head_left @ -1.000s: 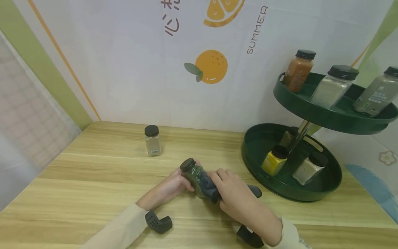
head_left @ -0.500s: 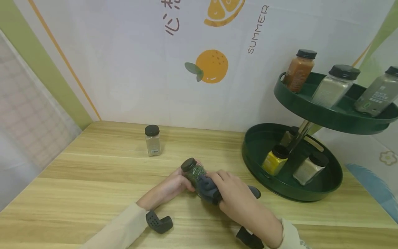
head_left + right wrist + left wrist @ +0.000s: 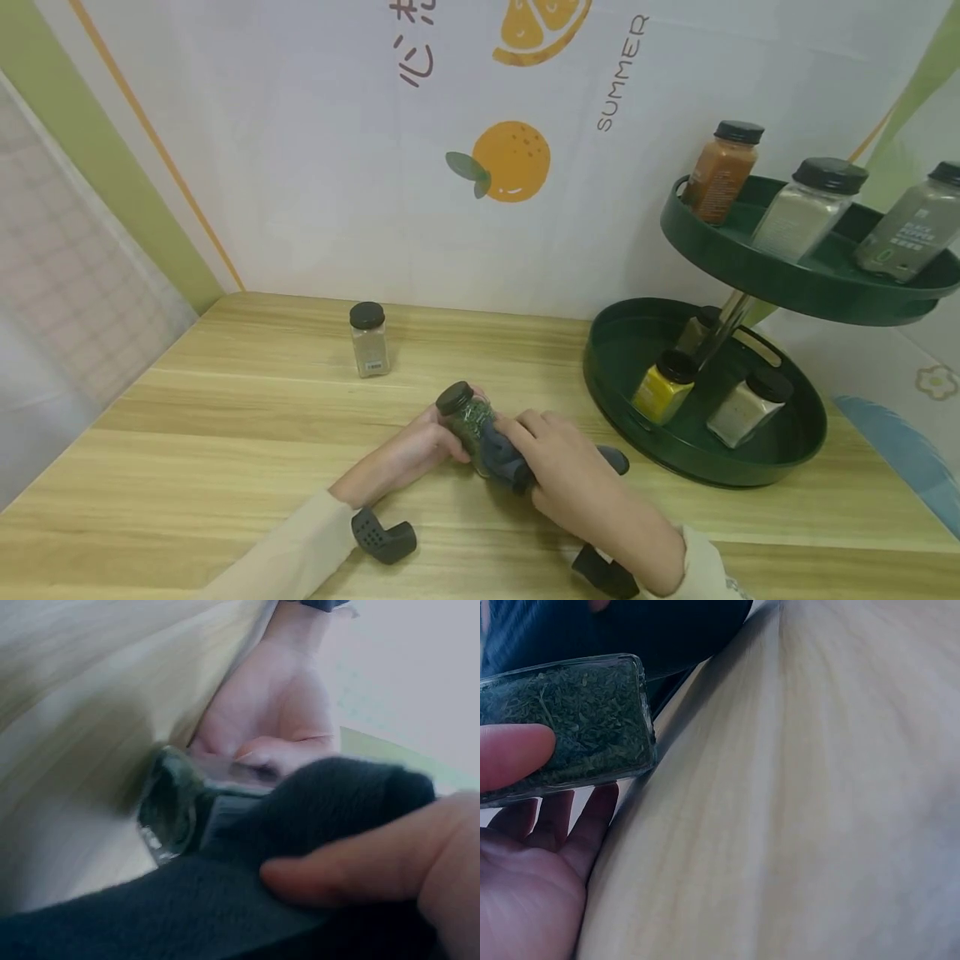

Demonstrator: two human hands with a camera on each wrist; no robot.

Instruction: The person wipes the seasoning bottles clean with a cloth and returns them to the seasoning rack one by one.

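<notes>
A glass spice jar of dried green herbs (image 3: 471, 417), with a dark lid, leans tilted over the middle of the table. My left hand (image 3: 423, 446) grips it, the thumb lying across the glass in the left wrist view. On the jar's right side, my right hand (image 3: 566, 471) holds a dark blue-grey cloth (image 3: 501, 454) against it. The right wrist view shows a finger and the bunched cloth (image 3: 225, 892) over the jar's side, with its base (image 3: 169, 806) exposed. Part of the label is covered by the cloth.
Another spice jar (image 3: 369, 342) with a black lid stands at the back left of the wooden table (image 3: 225, 400). At the right is a two-tier dark green rack (image 3: 795, 287) bearing several jars, including a yellow one (image 3: 663, 387) on its lower tray. A printed curtain (image 3: 322, 167) hangs behind.
The cloth has shifted slightly back and forth along the jar's side under my right hand. My left hand and the jar have stayed almost in place.
</notes>
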